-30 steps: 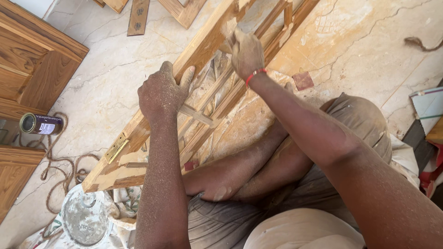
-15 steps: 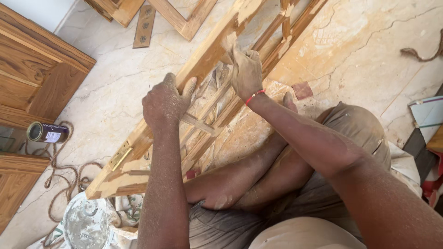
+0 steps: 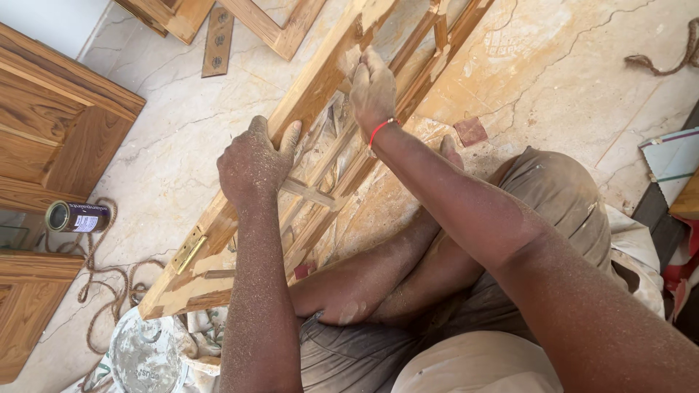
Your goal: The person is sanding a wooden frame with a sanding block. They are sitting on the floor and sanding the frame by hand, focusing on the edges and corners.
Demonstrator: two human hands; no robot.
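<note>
Resting across the floor: the long wooden frame [image 3: 320, 153] lay slanted over the pale marble floor [image 3: 568, 80], one end by the person's crossed legs, the other running off the top of the view.
Left hand [image 3: 255, 164]: it was closed over the frame's outer rail, fingers curled over the edge, steadying it.
Right hand [image 3: 373, 91]: it was bunched together and pressed on the rail farther up; what it held, if anything, I could not tell under the dust.
Frame hazard: it sat unclamped on smooth stone, so a hard push from the upper hand could have slid or twisted it.
Foot [image 3: 342, 295]: bare, tucked just under the frame's near end, it could have been pinched if the frame dropped or shifted.
Brass hinge [image 3: 188, 251]: fixed on the rail below the holding hand, its edge could have scraped a slipping palm.
Can [image 3: 77, 217]: lying on its side near the cord [image 3: 109, 280], well apart from the hands, it could have rolled if knocked.
</note>
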